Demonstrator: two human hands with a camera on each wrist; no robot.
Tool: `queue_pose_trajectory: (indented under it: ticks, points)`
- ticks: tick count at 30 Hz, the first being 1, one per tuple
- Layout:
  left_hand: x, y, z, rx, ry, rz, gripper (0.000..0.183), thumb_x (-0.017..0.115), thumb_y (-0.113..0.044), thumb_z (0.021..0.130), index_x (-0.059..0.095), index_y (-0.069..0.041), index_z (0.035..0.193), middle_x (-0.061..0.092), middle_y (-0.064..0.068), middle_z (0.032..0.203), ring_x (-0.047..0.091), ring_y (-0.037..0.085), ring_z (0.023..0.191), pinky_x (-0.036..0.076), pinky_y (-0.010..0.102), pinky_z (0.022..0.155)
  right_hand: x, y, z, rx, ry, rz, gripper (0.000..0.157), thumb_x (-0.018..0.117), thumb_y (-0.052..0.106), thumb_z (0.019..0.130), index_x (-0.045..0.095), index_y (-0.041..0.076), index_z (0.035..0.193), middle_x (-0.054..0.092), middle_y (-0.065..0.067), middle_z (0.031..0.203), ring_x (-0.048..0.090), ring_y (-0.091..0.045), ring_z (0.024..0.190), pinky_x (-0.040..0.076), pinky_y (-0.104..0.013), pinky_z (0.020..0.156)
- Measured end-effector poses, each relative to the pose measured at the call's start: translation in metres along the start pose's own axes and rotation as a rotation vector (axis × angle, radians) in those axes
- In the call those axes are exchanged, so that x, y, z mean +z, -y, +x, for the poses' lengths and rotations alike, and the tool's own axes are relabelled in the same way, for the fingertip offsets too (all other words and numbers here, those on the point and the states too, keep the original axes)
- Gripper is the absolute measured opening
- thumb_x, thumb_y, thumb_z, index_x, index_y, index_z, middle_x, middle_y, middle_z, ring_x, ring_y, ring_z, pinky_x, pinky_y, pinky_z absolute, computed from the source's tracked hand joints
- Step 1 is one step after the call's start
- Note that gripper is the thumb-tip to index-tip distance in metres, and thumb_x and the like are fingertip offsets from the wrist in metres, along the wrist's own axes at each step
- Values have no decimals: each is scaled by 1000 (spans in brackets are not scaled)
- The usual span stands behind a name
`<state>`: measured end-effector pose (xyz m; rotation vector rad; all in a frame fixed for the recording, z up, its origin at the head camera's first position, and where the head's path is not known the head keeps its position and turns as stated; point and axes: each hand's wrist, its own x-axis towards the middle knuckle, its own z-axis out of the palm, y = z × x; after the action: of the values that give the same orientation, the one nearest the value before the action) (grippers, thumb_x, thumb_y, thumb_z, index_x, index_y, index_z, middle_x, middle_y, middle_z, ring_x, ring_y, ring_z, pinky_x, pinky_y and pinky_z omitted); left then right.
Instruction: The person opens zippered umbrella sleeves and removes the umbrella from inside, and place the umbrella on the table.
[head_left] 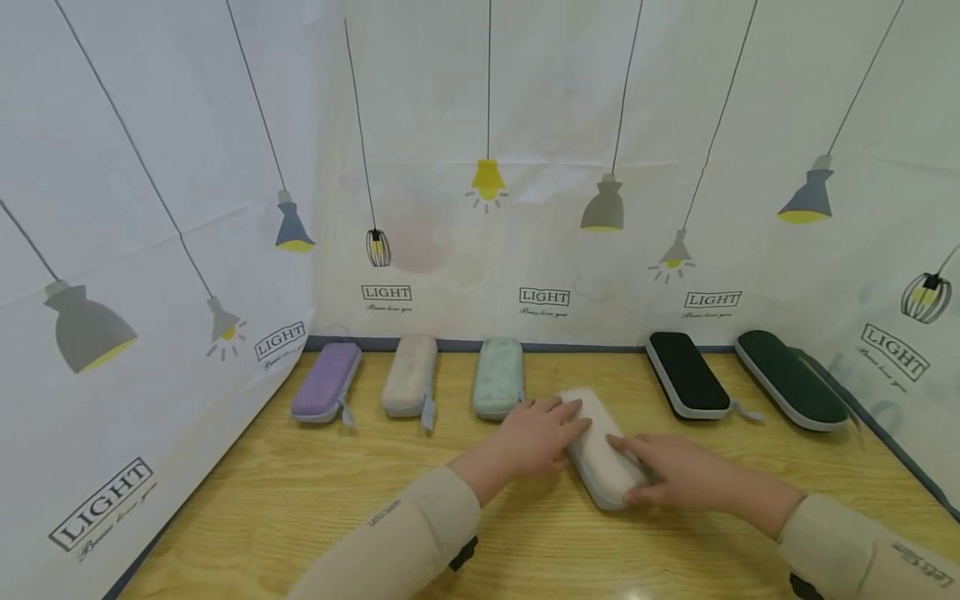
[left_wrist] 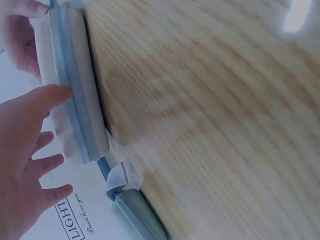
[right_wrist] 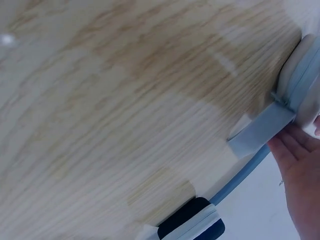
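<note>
A cream-white zippered pencil case (head_left: 600,442) with a blue-grey zip band lies slanted on the wooden table in front of me. My left hand (head_left: 536,437) rests against its left side, fingertips over the top. In the left wrist view the thumb of the left hand (left_wrist: 20,145) touches the zip band (left_wrist: 75,95) and the other fingers are spread. My right hand (head_left: 678,471) holds the case's near right end, thumb on top. In the right wrist view the right hand's fingers (right_wrist: 287,150) are beside the case's fabric pull tab (right_wrist: 262,130).
Along the back wall lie a purple case (head_left: 326,379), a beige case (head_left: 410,375) and a mint green case (head_left: 499,377) on the left. A black case (head_left: 686,375) and a dark green case (head_left: 791,379) lie on the right. A lamp-printed sheet (head_left: 450,100) surrounds the table.
</note>
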<state>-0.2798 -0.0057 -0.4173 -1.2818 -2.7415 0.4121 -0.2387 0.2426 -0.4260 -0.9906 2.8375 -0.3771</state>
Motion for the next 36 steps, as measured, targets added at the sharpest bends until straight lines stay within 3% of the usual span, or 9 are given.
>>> queue_pose_trajectory:
  ticks: [7,13,18,23,29,33,36]
  points:
    - [-1,1,1,28,70,-1,74,62,-46,93,25,-30,155,12,-9,162,19,20,145,30,49,110,-5,0,-7,0,66,62,88,60,65,84,40,8,149,52,-23,135,52,-38,121,44,-55,95]
    - [0,2,-1,42,44,-3,67,62,-41,94,31,-27,153,24,-8,158,22,20,145,32,51,109,-4,-2,-13,3,64,101,83,60,63,86,40,13,149,52,-18,135,53,-35,119,44,-54,95]
    - [-1,5,-2,72,-16,-31,54,64,-28,95,43,-25,145,38,-4,150,29,24,142,35,52,106,-4,-4,-18,-48,-1,57,71,60,58,89,47,16,145,56,-5,129,57,-23,111,49,-46,90]
    - [-5,9,-5,98,-61,-25,45,64,-20,96,50,-22,138,47,-2,139,40,23,134,43,46,101,-6,-8,-22,-107,-126,-35,46,72,39,88,61,15,127,57,4,121,57,-16,106,52,-39,86]
    - [-11,10,-6,110,-36,5,55,69,-22,93,46,-17,143,47,0,136,48,17,125,43,33,99,-10,-15,-25,2,-183,-72,21,76,22,84,64,20,102,58,7,103,60,-16,96,53,-37,79]
    - [-13,10,-4,94,14,12,55,67,-23,93,47,-16,144,45,1,139,48,18,124,43,29,98,-9,-19,-23,96,-172,-46,18,75,17,85,66,15,100,62,4,98,63,-21,93,54,-39,77]
    - [-13,11,-2,71,41,-22,50,68,-23,93,51,-19,140,43,5,144,46,21,128,43,32,99,-6,-24,-21,105,-156,-30,16,73,13,85,67,10,100,63,2,97,64,-21,90,54,-39,75]
